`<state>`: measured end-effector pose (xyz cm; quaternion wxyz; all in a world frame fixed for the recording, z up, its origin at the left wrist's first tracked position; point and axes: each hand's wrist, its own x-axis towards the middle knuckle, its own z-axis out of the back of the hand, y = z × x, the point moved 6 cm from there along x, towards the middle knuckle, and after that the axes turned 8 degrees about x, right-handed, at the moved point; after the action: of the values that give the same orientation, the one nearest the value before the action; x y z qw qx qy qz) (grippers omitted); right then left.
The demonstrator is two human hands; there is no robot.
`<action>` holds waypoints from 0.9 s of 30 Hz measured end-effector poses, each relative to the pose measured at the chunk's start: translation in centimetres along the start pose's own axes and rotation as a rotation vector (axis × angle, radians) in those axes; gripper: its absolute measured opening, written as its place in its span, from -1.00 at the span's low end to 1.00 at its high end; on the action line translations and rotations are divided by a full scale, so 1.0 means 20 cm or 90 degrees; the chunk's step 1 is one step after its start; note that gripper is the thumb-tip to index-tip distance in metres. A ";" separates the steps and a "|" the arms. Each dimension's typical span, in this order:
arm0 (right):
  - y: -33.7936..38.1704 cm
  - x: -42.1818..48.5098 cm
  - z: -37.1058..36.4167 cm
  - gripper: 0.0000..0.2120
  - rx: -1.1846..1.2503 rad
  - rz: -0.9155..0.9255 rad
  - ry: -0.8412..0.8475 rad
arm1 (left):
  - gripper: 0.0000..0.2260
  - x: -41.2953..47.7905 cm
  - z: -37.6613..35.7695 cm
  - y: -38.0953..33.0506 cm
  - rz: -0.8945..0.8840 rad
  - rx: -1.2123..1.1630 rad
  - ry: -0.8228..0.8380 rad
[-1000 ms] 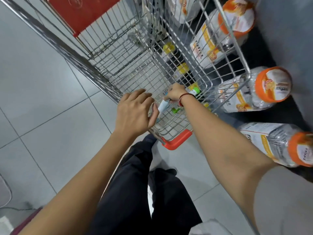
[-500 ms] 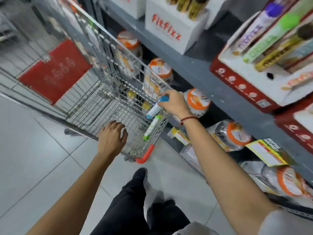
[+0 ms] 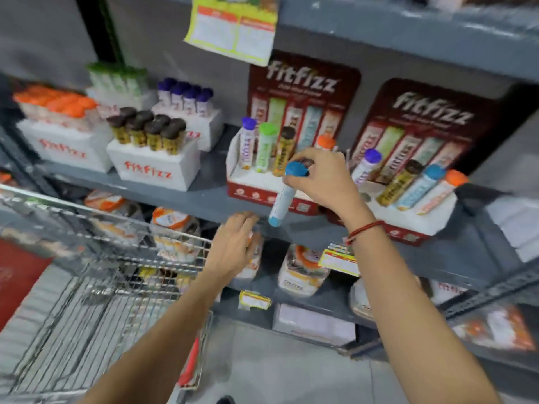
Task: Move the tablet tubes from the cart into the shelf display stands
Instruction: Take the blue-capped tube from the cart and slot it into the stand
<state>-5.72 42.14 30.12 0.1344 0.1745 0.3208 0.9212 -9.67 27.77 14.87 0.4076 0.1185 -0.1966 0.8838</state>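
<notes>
My right hand [image 3: 323, 179] is shut on a pale blue tablet tube [image 3: 281, 199] with a blue cap, held tilted in front of the left red display stand [image 3: 253, 189]. That stand holds purple-, green-, brown- and orange-capped tubes. A second red stand [image 3: 408, 225] to the right holds several tubes too. My left hand [image 3: 233, 249] hovers at the grey shelf edge [image 3: 204, 205], fingers apart and holding nothing, just above the wire cart [image 3: 102, 217]. Blurred tubes [image 3: 157, 272] lie in the cart's far corner.
White boxes [image 3: 151, 167] full of brown-, orange-, purple- and green-capped tubes stand at the left of the shelf. Jars with orange lids [image 3: 172, 225] fill the lower shelf. A yellow leaflet [image 3: 233, 27] hangs from the shelf above. Price tags [image 3: 338, 260] stick out from the edge.
My right hand lifted the blue tube out of the cart up to the left display stand. My left hand let go of the cart rim and rose to the shelf edge. The view swung upward.
</notes>
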 end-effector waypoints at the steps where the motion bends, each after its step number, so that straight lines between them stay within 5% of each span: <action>1: -0.02 0.00 0.06 -0.71 -0.005 -0.004 -0.017 | -0.62 0.04 -0.03 -0.05 -0.027 0.000 0.017; 12: -0.18 -0.01 0.30 -0.74 -0.071 -0.011 0.061 | -0.60 0.10 -0.27 -0.20 -0.159 0.051 0.086; 18: -0.15 0.02 0.34 -0.91 -0.091 0.011 -0.004 | -0.53 0.10 -0.31 -0.17 -0.176 0.082 0.121; 27: -0.14 0.09 0.32 -0.73 -0.116 0.016 0.032 | -0.52 0.10 -0.30 -0.14 -0.168 0.078 0.125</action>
<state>-4.30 48.39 33.37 0.1303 0.1426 0.2367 0.9522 -9.09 33.48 10.88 0.5294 0.0812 -0.0846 0.8402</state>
